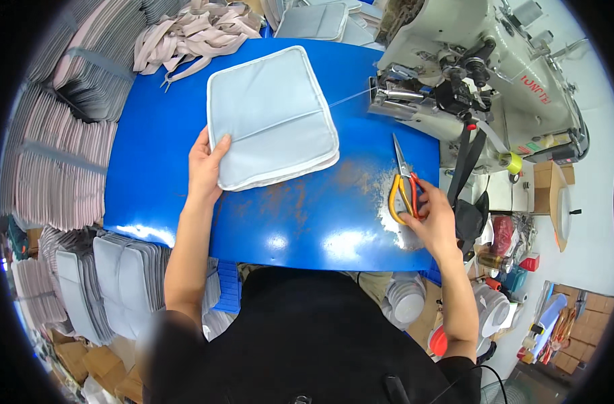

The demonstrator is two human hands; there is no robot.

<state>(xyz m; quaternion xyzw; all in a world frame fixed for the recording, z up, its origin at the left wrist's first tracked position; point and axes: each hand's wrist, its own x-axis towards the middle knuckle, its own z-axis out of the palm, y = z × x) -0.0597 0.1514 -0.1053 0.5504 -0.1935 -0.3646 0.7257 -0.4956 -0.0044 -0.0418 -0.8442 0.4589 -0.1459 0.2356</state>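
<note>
My left hand [206, 165] grips the lower left edge of a light grey, padded fabric panel [266, 108], thumb on top. The panel has rounded corners, white edging and a crease across it; a second layer shows beneath its lower right edge. From its right edge a thin thread [352, 98] runs to the sewing machine [448, 87]. At the right of the blue table [152, 168], my right hand [431, 219] has its fingers closed around the handles of a pair of scissors [402, 176], one yellow and one red. The blades point away from me.
Tied stacks of grey panels [64, 155] line the left side, with more bundles [128, 283] below the table edge. A heap of pale straps [192, 34] lies at the far left of the table. Further panels [313, 21] are behind it. Black straps [465, 161] hang by the machine.
</note>
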